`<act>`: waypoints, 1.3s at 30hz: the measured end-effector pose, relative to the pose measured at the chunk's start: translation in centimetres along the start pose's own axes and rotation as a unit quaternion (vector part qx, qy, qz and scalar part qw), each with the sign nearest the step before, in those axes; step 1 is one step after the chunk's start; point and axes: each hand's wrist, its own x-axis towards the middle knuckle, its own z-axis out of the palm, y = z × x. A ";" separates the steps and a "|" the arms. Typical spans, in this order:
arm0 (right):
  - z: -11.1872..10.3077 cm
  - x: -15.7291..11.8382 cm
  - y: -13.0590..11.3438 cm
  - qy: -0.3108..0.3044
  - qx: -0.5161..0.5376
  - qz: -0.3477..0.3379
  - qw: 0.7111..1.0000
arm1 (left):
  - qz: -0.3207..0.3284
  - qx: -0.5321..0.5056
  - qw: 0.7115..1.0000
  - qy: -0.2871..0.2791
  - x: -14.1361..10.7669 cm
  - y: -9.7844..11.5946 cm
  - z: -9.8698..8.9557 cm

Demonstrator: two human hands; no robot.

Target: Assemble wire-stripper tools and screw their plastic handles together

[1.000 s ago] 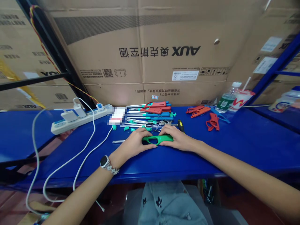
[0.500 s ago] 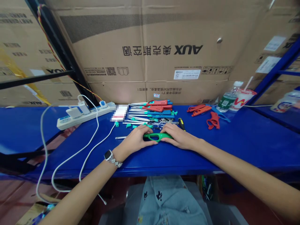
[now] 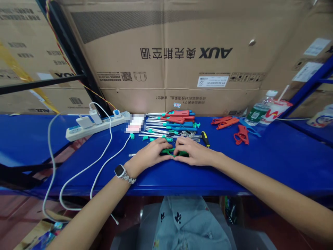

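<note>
A green long-necked lighter (image 3: 169, 151) lies sideways low over the blue table, mostly covered by my fingers. My left hand (image 3: 153, 152) is closed round its left part, and the tip of a metal tube (image 3: 132, 155) sticks out past that hand. My right hand (image 3: 194, 151) grips the right part of the handle, its thumb and fingers close to the left hand's. Just beyond my hands lie several lighters with metal tubes, among them a red lighter (image 3: 178, 113) and a blue lighter (image 3: 186, 128). A yellow-and-black screwdriver (image 3: 205, 139) rests beyond my right wrist.
On the right are orange handle shells (image 3: 227, 122), a red shell (image 3: 241, 134), a plastic bottle (image 3: 257, 113) and a paper cup (image 3: 275, 111). A white power strip (image 3: 99, 126) with trailing cables (image 3: 78, 177) lies left. A cardboard box wall (image 3: 182, 66) stands behind.
My right hand has slid left along the green lighter, closer to my left hand, and now covers more of the handle. The view has shifted slightly.
</note>
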 end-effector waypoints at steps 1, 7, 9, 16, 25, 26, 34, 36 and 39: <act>0.1 0.0 0.0 -0.001 0.005 -0.001 1.000 | 0.002 -0.005 1.000 0.002 0.0 0.0 0.0; 0.6 -0.2 0.2 0.016 0.031 0.016 0.999 | 0.003 -0.041 0.999 0.023 0.1 -0.3 0.1; 0.8 -0.3 0.2 0.029 0.014 0.016 0.999 | 0.003 -0.045 0.999 0.027 0.1 -0.5 0.1; 1.0 -0.6 -0.3 0.059 -0.027 -0.012 0.998 | -0.049 -0.083 0.994 0.043 0.2 -0.9 -0.1; 0.8 -0.7 -0.3 0.079 -0.074 -0.024 0.994 | -0.067 -0.059 0.995 0.045 0.5 -0.7 -0.3; 0.6 -0.7 -0.3 0.079 -0.076 -0.025 0.994 | -0.065 -0.059 0.995 0.041 0.5 -0.7 -0.3; -0.5 -0.9 -0.2 0.092 -0.019 0.004 0.996 | -0.029 -0.032 0.998 0.035 -0.2 -0.6 -0.1; -0.6 -0.9 -0.2 0.093 0.007 0.006 0.996 | -0.030 -0.048 0.998 0.036 -0.3 -0.5 -0.2; -0.6 -0.8 -0.2 0.082 0.029 0.000 0.996 | -0.043 -0.085 0.995 0.033 -0.2 -0.4 -0.4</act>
